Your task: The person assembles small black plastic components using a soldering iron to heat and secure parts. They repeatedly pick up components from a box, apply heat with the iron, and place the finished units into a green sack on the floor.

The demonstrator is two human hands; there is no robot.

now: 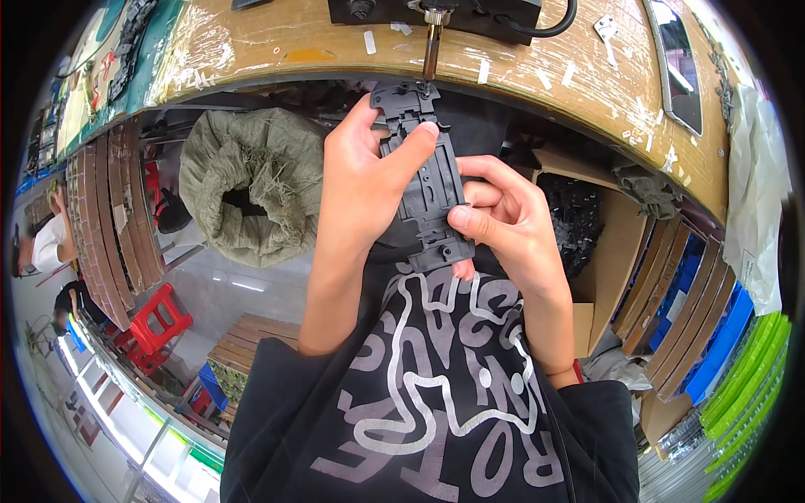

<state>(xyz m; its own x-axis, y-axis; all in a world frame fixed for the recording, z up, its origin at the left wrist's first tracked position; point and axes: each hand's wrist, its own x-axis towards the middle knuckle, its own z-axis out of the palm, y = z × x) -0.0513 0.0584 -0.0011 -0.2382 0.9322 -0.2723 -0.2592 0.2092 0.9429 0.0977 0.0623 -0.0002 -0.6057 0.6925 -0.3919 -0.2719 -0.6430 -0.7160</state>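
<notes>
A long black moulded plastic part (428, 184) is held between my two hands, just in front of the bench edge. My left hand (360, 176) grips its far left side, the thumb lying across the top face. Lower down on the right, my right hand (511, 214) pinches the near half, with the thumb on the edge and a fingertip showing underneath. A mounted screwdriver bit (432, 54) points down at the part's far end. Its tip meets or nearly meets a corner hole there; whether it touches, I cannot tell.
The worn wooden bench (293, 50) carries tape scraps and a phone (677, 71). Below it stand a green woven sack (251, 138) at left and a cardboard box (616, 260) with black parts at right. A red stool (159, 318) and another person (52, 243) are far left.
</notes>
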